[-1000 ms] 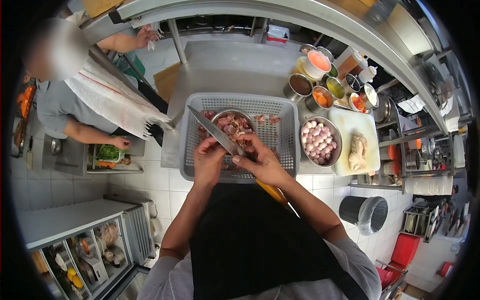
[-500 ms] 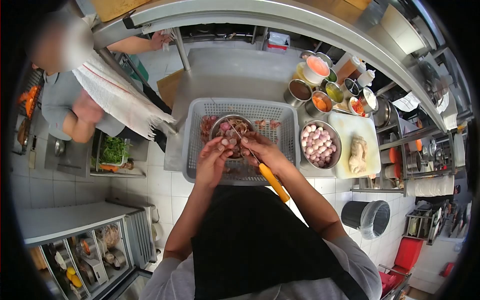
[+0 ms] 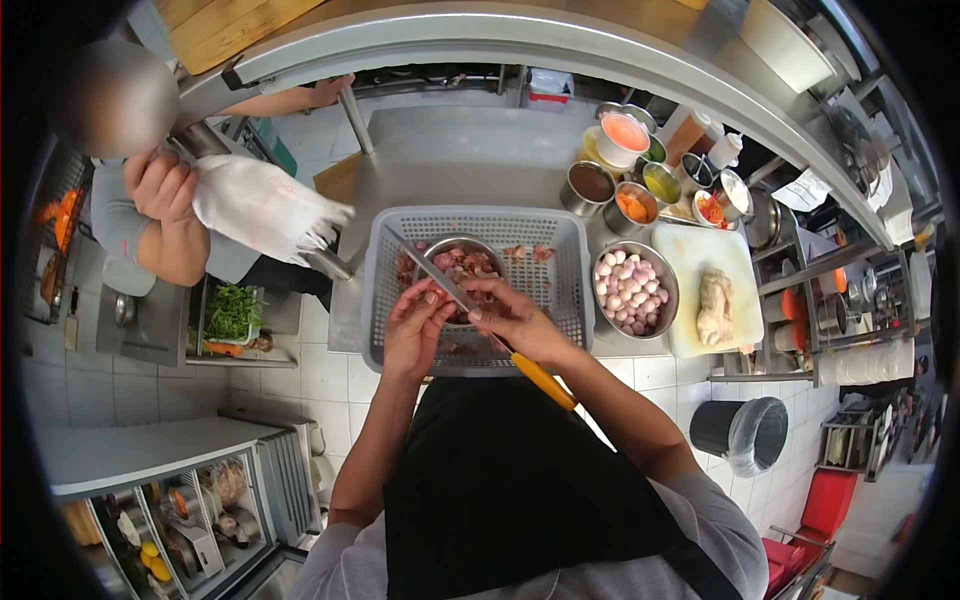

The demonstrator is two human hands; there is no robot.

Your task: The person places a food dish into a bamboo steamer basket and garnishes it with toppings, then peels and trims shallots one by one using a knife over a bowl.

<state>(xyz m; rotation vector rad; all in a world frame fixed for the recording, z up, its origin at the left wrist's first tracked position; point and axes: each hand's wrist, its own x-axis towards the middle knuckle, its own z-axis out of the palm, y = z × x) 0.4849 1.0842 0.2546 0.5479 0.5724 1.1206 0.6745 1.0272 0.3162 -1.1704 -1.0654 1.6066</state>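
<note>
My right hand [image 3: 522, 322] grips a knife [image 3: 437, 272] where blade and yellow handle meet; its blade points up and left. Just left of it, my left hand [image 3: 413, 325] has its fingers pinched together near the blade, and what they hold is too small to make out. Both hands are over the front of a grey perforated basket [image 3: 578, 240]. Inside the basket sits a metal bowl [image 3: 460, 240] with reddish peelings and pieces, and more scraps lie around it. A second metal bowl [image 3: 671, 284] of peeled shallots [image 3: 630, 290] stands to the right.
A white cutting board [image 3: 745, 290] holds a pale, knobbly piece [image 3: 715, 306]. Sauce and ingredient containers [image 3: 625, 140] stand at the back right. Overhead runs a metal shelf edge [image 3: 500, 22]. Another person [image 3: 150, 220] with a white towel stands at the left. A bin [image 3: 740, 432] is at the lower right.
The knife has turned from a steep angle to slanting up-left across the bowl. The other person's raised hand has moved up and now lifts the towel.
</note>
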